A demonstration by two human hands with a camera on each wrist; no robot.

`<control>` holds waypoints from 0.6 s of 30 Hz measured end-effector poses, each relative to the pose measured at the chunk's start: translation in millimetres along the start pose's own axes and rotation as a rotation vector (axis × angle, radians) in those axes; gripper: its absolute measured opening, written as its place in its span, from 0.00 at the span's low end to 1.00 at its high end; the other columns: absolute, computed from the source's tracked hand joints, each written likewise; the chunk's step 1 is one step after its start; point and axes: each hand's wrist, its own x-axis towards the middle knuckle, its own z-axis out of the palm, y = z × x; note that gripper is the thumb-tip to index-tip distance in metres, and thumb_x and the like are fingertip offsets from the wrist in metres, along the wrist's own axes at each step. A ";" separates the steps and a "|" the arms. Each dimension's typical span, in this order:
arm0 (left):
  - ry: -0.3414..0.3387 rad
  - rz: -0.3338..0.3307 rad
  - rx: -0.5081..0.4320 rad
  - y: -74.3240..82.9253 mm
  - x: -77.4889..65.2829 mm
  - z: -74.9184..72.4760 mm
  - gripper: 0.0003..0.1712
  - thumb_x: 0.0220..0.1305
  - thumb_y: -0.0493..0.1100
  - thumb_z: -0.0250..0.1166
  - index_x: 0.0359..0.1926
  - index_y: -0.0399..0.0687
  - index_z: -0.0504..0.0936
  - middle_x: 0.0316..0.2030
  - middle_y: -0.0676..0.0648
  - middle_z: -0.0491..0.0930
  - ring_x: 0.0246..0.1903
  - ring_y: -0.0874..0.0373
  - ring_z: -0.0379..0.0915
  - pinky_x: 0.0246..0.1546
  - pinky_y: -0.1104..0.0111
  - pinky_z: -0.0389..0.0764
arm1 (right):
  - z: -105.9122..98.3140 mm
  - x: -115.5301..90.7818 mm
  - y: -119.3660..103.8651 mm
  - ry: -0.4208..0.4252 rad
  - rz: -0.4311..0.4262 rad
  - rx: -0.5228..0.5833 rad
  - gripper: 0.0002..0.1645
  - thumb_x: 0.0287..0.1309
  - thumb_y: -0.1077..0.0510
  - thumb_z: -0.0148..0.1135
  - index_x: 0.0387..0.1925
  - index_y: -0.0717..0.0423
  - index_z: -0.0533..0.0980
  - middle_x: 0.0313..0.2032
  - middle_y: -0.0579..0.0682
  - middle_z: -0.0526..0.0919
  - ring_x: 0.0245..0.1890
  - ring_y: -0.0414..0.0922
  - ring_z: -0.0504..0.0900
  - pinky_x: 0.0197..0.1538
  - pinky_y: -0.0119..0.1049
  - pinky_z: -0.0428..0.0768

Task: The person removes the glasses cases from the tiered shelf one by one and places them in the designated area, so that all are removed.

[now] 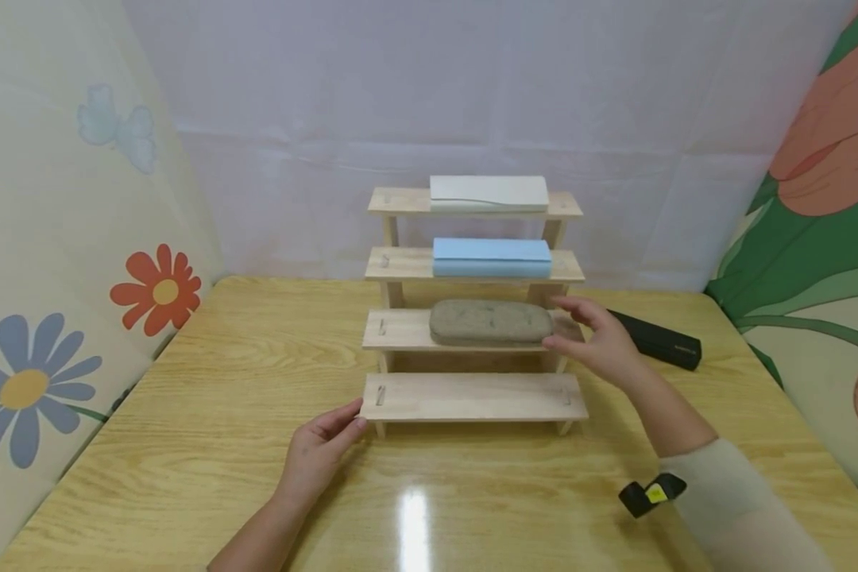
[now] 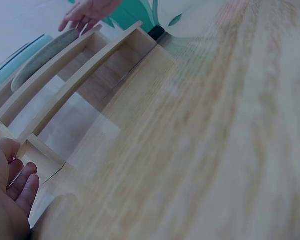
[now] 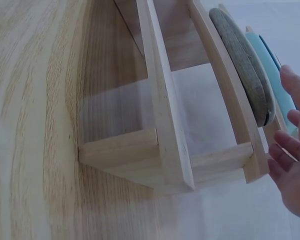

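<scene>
My big yellow wooden table (image 1: 257, 342) holds up a pale wooden stand (image 1: 474, 396) with four steps, and a fuzzy grey-green case (image 1: 491, 321) lies longways on the second step from the bottom. I think the case is light, a bit soft outside but stiff inside, and not slippery, so I'd hold it round its middle. My right hand (image 1: 606, 345) has loose, spread fingers just beside its right end, gripping nothing, and my left hand (image 1: 318, 457) pinches the bottom step's left end.
</scene>
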 end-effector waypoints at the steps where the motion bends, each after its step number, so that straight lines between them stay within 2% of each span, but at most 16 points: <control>1: -0.001 0.000 0.001 0.1 0.0 -0.1 0.21 0.65 0.39 0.66 0.58 0.37 0.79 0.57 0.38 0.79 0.43 0.77 0.77 0.44 0.81 0.80 | 1.1 1.0 -1.0 -0.008 -0.002 -0.004 0.39 0.57 0.53 0.71 0.68 0.57 0.66 0.69 0.61 0.66 0.69 0.63 0.62 0.70 0.62 0.62; 8: -0.006 0.002 0.010 0.3 -0.3 -1.2 0.21 0.65 0.40 0.65 0.58 0.37 0.78 0.58 0.39 0.78 0.43 0.78 0.76 0.44 0.81 0.80 | 8.6 11.0 -9.0 -0.063 -0.072 0.011 0.36 0.55 0.55 0.72 0.63 0.60 0.70 0.63 0.60 0.70 0.65 0.58 0.68 0.70 0.56 0.66; 12: -0.006 0.005 0.007 0.1 -0.1 -0.5 0.21 0.65 0.38 0.65 0.58 0.37 0.79 0.58 0.39 0.79 0.43 0.78 0.77 0.44 0.81 0.80 | 11.7 16.1 -12.7 -0.087 -0.072 -0.015 0.36 0.55 0.54 0.73 0.63 0.59 0.70 0.64 0.59 0.70 0.65 0.59 0.68 0.68 0.58 0.68; 18: -0.010 0.018 0.029 -1.3 -1.0 -2.2 0.22 0.65 0.42 0.66 0.58 0.38 0.79 0.59 0.41 0.78 0.44 0.80 0.75 0.45 0.82 0.79 | 17.9 22.1 -16.8 -0.119 -0.079 -0.048 0.38 0.54 0.52 0.73 0.64 0.57 0.70 0.66 0.59 0.69 0.63 0.59 0.69 0.64 0.59 0.70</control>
